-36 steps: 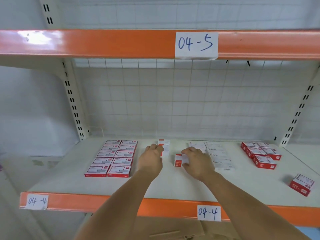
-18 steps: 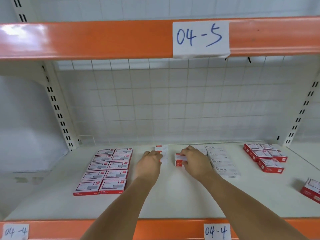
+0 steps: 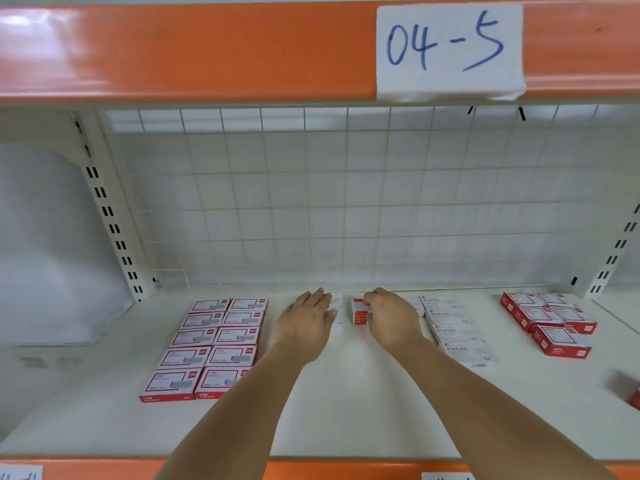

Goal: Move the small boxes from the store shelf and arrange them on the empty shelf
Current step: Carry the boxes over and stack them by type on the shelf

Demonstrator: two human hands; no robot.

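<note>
While your right hand (image 3: pixel 393 318) pinches the small red-and-white box (image 3: pixel 360 311) between thumb and curled fingers, that box stands on the shelf (image 3: pixel 346 403) just to the inner side of the hand, close to the wire grid back panel (image 3: pixel 346 209). Compared with a second ago, both hands have advanced deeper along the shelf, and the box has travelled with the right hand toward the rear. Judge from this that you are setting the box at the back of a new column, so the placement step is nearly complete.

Your left hand (image 3: pixel 306 322) lies flat with straight fingers over a pale box (image 3: pixel 337 315), pressing or steadying it; the box is mostly hidden beneath the fingers, so the exact contact cannot be confirmed. The held box sits between your two hands, just beside the left fingertips.

Outward of the left hand, a two-column block of red-bordered boxes (image 3: pixel 211 344) lies flat and aligned. Outward of the right hand, a column of white staples boxes (image 3: pixel 453 329) runs front to back, touching or nearly touching the wrist side. Well beyond it sits a cluster of red boxes (image 3: pixel 550 322), and a single stray red box (image 3: pixel 635 398) at the frame edge.
</note>
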